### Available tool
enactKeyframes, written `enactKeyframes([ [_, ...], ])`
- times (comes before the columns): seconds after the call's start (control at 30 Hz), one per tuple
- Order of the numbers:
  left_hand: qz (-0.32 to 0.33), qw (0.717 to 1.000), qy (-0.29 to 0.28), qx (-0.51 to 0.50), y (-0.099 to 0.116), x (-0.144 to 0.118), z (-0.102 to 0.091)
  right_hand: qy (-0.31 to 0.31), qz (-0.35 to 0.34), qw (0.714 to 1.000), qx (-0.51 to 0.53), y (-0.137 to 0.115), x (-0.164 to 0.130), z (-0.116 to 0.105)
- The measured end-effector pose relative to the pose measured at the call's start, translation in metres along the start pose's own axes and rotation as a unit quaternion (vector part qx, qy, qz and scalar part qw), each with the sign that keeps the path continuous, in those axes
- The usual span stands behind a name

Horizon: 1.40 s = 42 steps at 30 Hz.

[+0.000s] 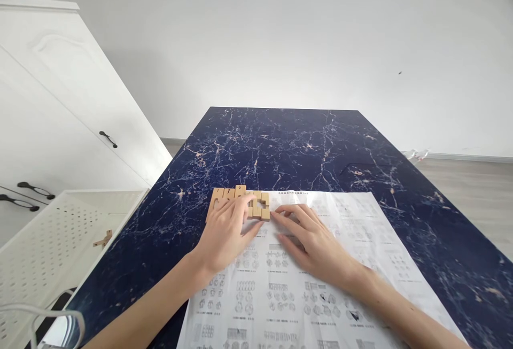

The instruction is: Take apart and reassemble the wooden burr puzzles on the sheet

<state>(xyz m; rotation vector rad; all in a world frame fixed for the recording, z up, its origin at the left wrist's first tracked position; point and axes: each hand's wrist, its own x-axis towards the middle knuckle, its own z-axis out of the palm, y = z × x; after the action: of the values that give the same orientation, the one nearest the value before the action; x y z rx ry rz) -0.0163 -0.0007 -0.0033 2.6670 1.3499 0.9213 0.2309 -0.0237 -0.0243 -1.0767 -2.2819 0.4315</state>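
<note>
A row of notched wooden puzzle pieces (265, 207) lies side by side at the top left of a printed paper sheet (344, 220). The tops of the left ones carry the handwritten numbers 1, 3 and 2; the piece marked 2 (240, 189) sticks out farther than its neighbours. My left hand (224, 234) covers part of the row, its index finger and thumb bent around the ends of a piece near the middle. Just right of the row, my right hand (315, 239) rests on the paper, fingers stretched and apart, fingertips close to the rightmost piece.
The dark blue marble-patterned table (272, 146) reaches toward a white wall (280, 33). At left stand a white cabinet (68, 87) with black handles and a perforated white surface (52, 231) holding small wooden pieces (103, 238). A white cable (44, 311) curves at lower left.
</note>
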Motion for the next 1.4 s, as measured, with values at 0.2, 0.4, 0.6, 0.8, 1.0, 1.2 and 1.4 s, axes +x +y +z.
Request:
enactKeyframes([
  [0.2,0.163,0.978,-0.113,-0.067,0.009,-0.005,0.001,0.025,0.021,0.995,0.098,0.0,-0.001,0.001],
  [0.4,0.178,0.974,-0.124,-0.06,0.011,-0.008,0.004,-0.002,-0.009,0.997,0.076,-0.003,0.0,0.003],
  [0.6,0.176,0.974,-0.131,-0.059,0.012,-0.007,0.002,-0.005,0.003,0.996,0.087,-0.003,0.0,0.003],
  [0.8,0.175,0.974,-0.131,-0.059,0.012,-0.007,0.002,-0.007,0.002,0.997,0.081,-0.003,0.001,0.003],
  [1.0,0.177,0.974,-0.13,-0.058,0.013,-0.006,0.002,-0.006,0.0,0.997,0.075,-0.003,0.0,0.003],
  [1.2,0.178,0.973,-0.131,-0.06,0.013,-0.006,0.002,-0.009,0.003,0.998,0.068,-0.004,0.001,0.002],
  [1.4,0.178,0.974,-0.131,-0.055,0.013,-0.006,0.001,-0.01,0.006,0.997,0.073,-0.004,0.0,0.002],
])
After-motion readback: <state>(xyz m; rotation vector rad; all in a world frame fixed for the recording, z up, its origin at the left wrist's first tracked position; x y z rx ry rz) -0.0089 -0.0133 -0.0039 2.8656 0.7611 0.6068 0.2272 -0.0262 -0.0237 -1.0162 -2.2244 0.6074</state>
